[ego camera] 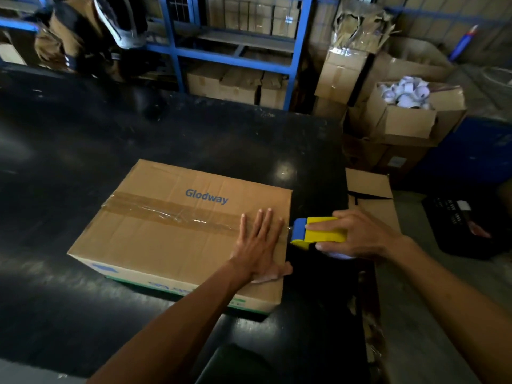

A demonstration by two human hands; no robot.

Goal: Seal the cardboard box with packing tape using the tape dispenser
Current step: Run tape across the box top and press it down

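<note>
A closed cardboard box [166,239] printed "Glodway" lies on the black table [83,151]. A strip of clear brown tape [169,210] runs along its top seam from the left edge to the right edge. My left hand [260,242] lies flat, fingers spread, on the box top near the right end of the tape. My right hand [357,235] grips the yellow and blue tape dispenser [318,232], whose blue front end sits just past the box's right edge. Tape stretches from the dispenser to the box edge.
A flat cardboard piece [371,195] lies right of the table edge. Stacked cartons [343,76] and an open box of white items [404,106] stand at the back right. Blue shelving [235,56] holds boxes behind the table. A black crate [460,225] sits on the floor.
</note>
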